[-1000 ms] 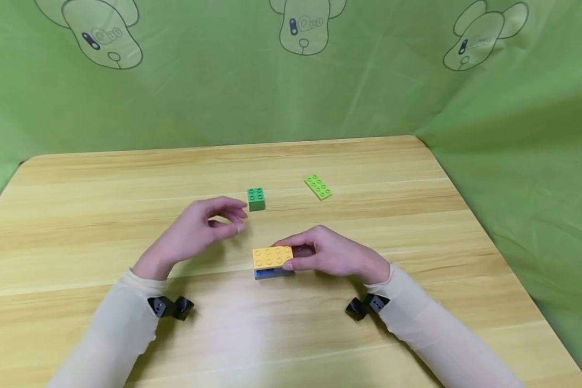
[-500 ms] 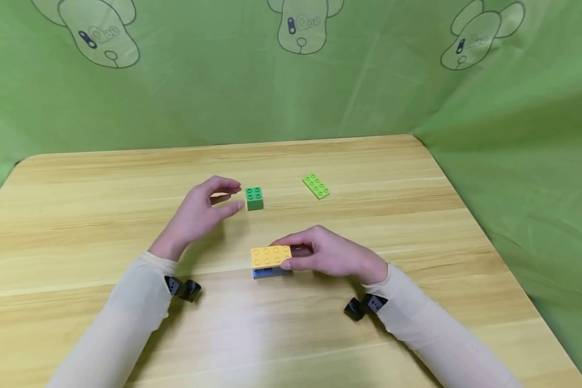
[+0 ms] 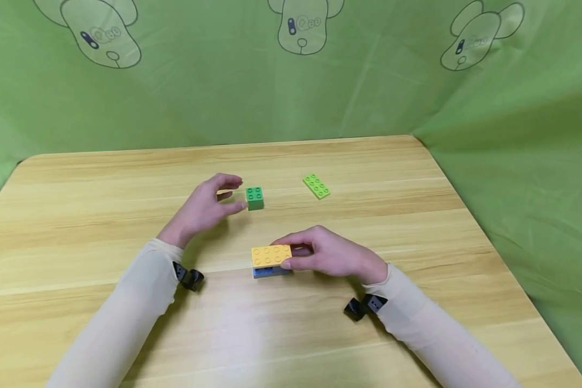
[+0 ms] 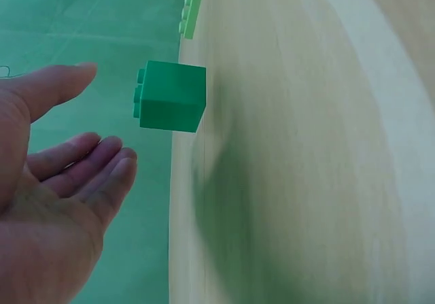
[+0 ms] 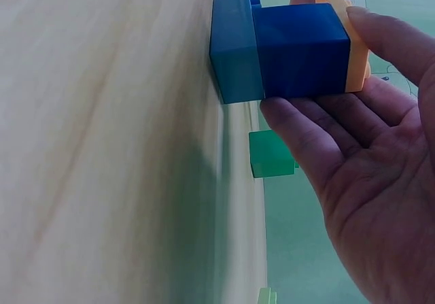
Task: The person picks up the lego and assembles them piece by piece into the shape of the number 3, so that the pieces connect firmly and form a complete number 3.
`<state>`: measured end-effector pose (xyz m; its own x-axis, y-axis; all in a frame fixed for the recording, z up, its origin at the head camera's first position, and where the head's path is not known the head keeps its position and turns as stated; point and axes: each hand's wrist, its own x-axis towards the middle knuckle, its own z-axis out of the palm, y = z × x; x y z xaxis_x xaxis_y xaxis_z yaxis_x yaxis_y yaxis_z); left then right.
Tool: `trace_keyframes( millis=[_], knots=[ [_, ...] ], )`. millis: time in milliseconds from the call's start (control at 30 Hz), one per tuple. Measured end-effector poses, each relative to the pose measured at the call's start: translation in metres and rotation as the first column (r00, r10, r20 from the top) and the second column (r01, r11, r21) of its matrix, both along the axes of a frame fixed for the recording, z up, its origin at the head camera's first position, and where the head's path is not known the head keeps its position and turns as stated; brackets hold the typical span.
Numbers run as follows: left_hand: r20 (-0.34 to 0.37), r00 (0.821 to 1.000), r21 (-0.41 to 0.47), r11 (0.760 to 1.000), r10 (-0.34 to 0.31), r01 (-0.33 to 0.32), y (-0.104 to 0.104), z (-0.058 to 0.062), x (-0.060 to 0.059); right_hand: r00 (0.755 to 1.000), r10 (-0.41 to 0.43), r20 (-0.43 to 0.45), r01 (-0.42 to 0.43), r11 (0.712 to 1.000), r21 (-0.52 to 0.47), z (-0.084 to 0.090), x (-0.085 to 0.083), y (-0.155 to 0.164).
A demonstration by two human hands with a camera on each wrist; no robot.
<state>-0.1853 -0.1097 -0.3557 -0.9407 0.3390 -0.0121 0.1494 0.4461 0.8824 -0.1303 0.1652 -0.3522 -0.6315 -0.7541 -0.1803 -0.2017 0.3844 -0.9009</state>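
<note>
We see the left hand [image 3: 205, 207] spread loosely, thumb and fingers apart, holding nothing, its fingertips just beside the dark green square brick [image 3: 254, 198] without clearly touching it; in the left wrist view the same brick [image 4: 170, 96] stands on the bench just beyond the parted fingers [image 4: 88, 164]; the right hand [image 3: 332, 256] curls round the stack of bricks [image 3: 270, 261], thumb on the near edge of the orange brick [image 3: 270, 255] and fingers round its far end; under the orange one we make out blue bricks [image 5: 279, 52], the lowest sitting flat on the bench [image 3: 417, 226]; the stack rests near the middle of the bench, close to us; further back and to the right lies a flat light green brick [image 3: 316, 186], well apart from both hands; behind the bench hangs a green cloth [image 3: 199, 81] printed with cartoon animals.
</note>
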Motion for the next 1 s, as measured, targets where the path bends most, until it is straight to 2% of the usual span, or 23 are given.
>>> trace_keyframes(
  millis=[133,333,600,833,1000],
  knots=[
    [0.001,1.0,-0.023,1.0,-0.009,0.009,0.003,-0.001,-0.005,1.0,0.0,0.003,0.0,1.0,0.0,0.0,0.0,0.0],
    [0.032,0.999,-0.039,0.999,0.027,-0.026,0.007,0.0,-0.009,1.0,0.001,-0.004,-0.001,1.0,0.003,0.001,0.002,0.0],
    [0.08,0.997,-0.017,1.0,0.007,-0.006,0.015,-0.003,-0.015,1.0,-0.009,0.019,0.009,1.0,0.0,-0.001,0.002,0.0],
    [0.086,0.996,-0.062,0.998,0.002,0.003,0.02,-0.005,-0.017,1.0,-0.012,0.001,0.012,1.0,0.004,0.0,0.003,0.0],
    [0.07,0.997,-0.127,0.992,-0.017,0.026,0.022,-0.008,-0.023,1.0,-0.013,0.008,0.013,1.0,0.0,0.0,0.003,0.0]
  ],
)
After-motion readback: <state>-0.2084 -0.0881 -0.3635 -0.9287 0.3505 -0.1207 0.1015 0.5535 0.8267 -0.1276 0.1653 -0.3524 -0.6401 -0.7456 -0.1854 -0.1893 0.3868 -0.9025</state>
